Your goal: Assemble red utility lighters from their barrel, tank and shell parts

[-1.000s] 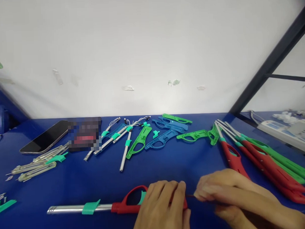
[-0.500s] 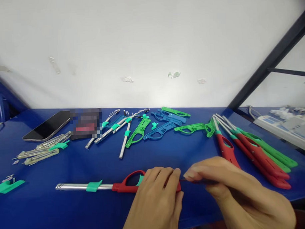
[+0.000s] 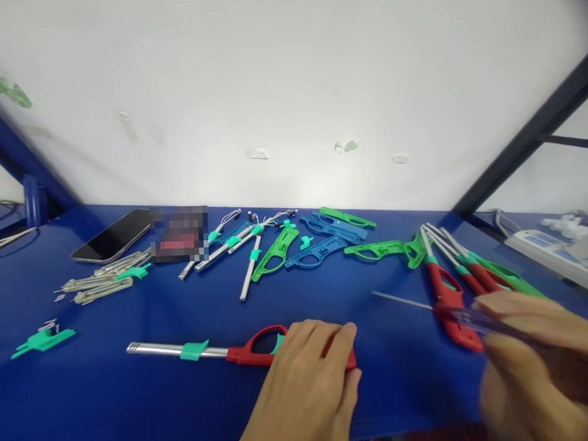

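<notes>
My left hand [image 3: 306,374] is wrapped over the handle of a red gas lighter [image 3: 250,356], which lies on the blue table with its metal tube pointing left. A green collar [image 3: 194,350] sits around that tube. At the right, my right hand [image 3: 544,353] is closed on a screwdriver [image 3: 464,317] with a dark reddish-purple handle; its thin metal shaft points left, apart from the lighter. This hand is blurred. Behind it lie several red and green lighters [image 3: 451,298], partly hidden by the hand and screwdriver.
Metal lighter tubes [image 3: 250,267] with wires, green handle shells [image 3: 276,254] and blue handle shells [image 3: 319,252] lie across the back. At left are a phone [image 3: 114,236], clear fuel tanks [image 3: 103,289] and a green part [image 3: 45,340]. A white power strip [image 3: 555,253] stands far right.
My right hand has moved right with the screwdriver, away from the handle end of the red lighter. The left hand still holds the lighter. The view has shifted slightly.
</notes>
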Tool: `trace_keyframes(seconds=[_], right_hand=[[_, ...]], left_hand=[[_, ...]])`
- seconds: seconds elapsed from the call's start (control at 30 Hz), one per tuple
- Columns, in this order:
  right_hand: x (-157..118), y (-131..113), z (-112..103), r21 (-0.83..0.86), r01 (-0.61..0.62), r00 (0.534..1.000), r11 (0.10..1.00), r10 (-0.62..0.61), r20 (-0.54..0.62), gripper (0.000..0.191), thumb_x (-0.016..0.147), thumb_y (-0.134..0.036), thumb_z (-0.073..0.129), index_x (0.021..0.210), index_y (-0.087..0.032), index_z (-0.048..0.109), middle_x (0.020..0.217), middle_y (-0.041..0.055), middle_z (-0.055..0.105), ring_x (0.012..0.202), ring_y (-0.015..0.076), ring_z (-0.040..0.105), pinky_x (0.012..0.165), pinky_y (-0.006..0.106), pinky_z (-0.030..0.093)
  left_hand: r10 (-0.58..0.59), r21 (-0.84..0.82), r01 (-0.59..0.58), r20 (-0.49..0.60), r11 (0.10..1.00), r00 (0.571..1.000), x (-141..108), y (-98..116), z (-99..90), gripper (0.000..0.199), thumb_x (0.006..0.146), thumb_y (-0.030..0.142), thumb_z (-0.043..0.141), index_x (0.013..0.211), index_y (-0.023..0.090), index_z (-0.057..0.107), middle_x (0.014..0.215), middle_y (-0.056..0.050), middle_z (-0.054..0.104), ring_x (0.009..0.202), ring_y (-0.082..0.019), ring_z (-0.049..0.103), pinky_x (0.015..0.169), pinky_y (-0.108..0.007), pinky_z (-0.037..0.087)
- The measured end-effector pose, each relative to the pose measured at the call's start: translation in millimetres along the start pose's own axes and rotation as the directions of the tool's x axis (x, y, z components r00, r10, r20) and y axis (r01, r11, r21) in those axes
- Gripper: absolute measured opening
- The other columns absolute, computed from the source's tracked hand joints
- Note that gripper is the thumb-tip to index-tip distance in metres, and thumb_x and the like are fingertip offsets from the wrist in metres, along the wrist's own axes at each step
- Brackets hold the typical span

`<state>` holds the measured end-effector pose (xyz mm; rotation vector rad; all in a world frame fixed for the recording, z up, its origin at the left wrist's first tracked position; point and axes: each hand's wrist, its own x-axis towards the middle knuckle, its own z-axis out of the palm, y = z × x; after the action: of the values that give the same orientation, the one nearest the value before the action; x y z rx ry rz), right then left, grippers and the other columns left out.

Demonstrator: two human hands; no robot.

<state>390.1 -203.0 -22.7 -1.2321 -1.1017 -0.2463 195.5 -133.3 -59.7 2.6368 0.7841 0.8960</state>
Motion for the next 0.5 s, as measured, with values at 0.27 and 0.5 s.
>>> trace_keyframes(seconds=[0.27, 0.5], right_hand=[[-7, 43, 22, -0.272, 0.092, 0.803, 0.958, 0.09, 0.589, 0.022, 0.105, -0.04, 0.067, 0.102, -0.029, 0.085, 0.119, 0.0045, 0.086, 0.107, 0.0273, 0.083, 0.099, 0.044, 0.068], [-13, 26, 21, -0.175, 0.177, 0.697, 0.969, 0.002, 0.717, 0.026, 0.106, -0.045, 0.069, 0.129, -0.037, 0.078, 0.14, 0.0016, 0.077, 0.134, 0.0263, 0.072, 0.113, 0.047, 0.062]], left_hand=[[0.123, 0.195, -0.097, -0.127, 0.976, 0.984, 4, 1, -9.7, 0.041, 0.114, 0.031, 0.05, 0.147, 0.008, 0.055, 0.132, -0.014, 0.08, 0.127, -0.032, 0.075, 0.113, -0.06, 0.057], [0.08, 0.541, -0.059, -0.016, 0.839, 0.997, -43, -52, -100.3, 0.039, 0.11, 0.026, 0.045, 0.142, 0.023, 0.066, 0.134, -0.011, 0.079, 0.12, -0.036, 0.075, 0.099, -0.055, 0.061]])
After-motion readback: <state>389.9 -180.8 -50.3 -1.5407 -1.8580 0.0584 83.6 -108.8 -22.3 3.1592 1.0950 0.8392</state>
